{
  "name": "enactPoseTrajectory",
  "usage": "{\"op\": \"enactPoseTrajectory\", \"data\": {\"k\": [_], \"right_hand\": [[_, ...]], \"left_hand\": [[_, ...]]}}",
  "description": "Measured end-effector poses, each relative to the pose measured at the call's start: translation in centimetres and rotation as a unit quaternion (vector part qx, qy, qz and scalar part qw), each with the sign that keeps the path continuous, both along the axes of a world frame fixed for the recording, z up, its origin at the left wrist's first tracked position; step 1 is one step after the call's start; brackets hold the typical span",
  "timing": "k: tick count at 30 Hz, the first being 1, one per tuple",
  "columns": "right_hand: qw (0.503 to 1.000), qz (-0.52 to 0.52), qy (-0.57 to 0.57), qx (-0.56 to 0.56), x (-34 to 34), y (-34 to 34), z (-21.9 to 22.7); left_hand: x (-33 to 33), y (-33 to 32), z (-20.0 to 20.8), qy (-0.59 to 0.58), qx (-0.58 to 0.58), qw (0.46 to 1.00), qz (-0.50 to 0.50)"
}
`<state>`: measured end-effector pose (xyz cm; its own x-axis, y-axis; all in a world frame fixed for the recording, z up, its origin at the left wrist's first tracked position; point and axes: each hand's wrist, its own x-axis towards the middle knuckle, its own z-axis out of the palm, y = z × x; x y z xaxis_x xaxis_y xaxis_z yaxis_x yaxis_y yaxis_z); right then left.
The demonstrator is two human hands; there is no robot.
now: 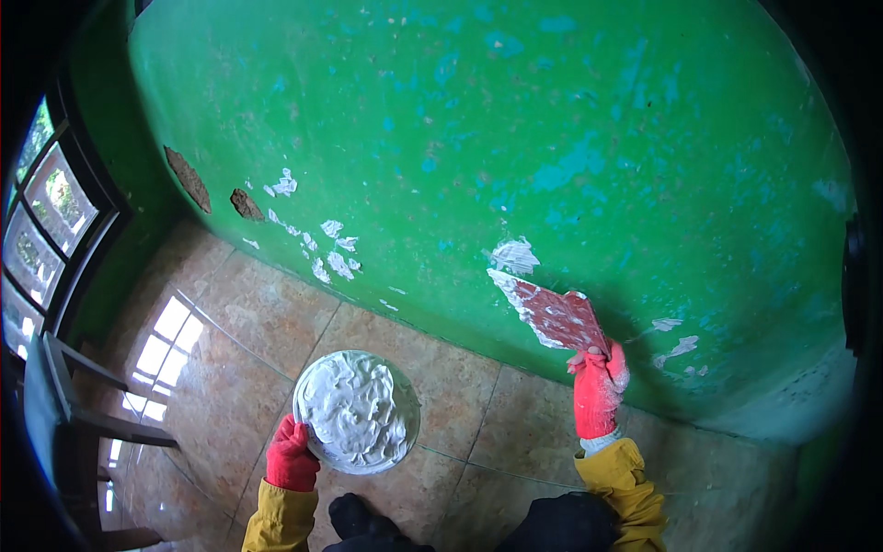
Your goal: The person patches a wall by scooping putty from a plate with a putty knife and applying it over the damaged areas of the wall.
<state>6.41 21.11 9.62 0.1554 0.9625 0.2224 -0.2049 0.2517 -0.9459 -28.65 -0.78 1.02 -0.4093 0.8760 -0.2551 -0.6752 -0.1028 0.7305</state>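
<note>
Red flat spreader, smeared white, before the green painted wall

The red-gloved right hand grasps its lower end; its upper edge lies just below a ridged white patch. The red-gloved left hand has fingers clenched on the rim of a round tub of creamy white paste.

No text, label, number or sign could be read anywhere in the view. The round tub of white paste at the near left showed no legible marking, and neither did the flat red tool at the right, the red gloves, the yellow sleeves or the green wall on the far side.
</note>
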Motion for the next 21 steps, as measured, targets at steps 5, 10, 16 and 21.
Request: {"op": "enactPoseTrajectory", "data": {"k": [5,10,16,21], "right_hand": [[0.998,-0.053,0.023,0.022,-2.1,-0.1,-1.3],[0.988,-0.128,0.089,0.01,-3.6,-1.0,-2.8],[0.987,-0.123,0.102,-0.025,-1.5,-0.7,-3.6],[0.983,-0.125,0.13,-0.027,-2.3,1.0,-2.7]], "left_hand": [[-2.3,1.2,0.3,-0.006,-0.004,1.0,-0.021],[-3.5,1.1,-0.8,0.008,-0.008,1.0,0.003],[-3.0,1.7,-0.8,0.001,0.009,1.0,0.009],[-2.1,1.8,-1.4,-0.011,0.01,1.0,0.023]]}}
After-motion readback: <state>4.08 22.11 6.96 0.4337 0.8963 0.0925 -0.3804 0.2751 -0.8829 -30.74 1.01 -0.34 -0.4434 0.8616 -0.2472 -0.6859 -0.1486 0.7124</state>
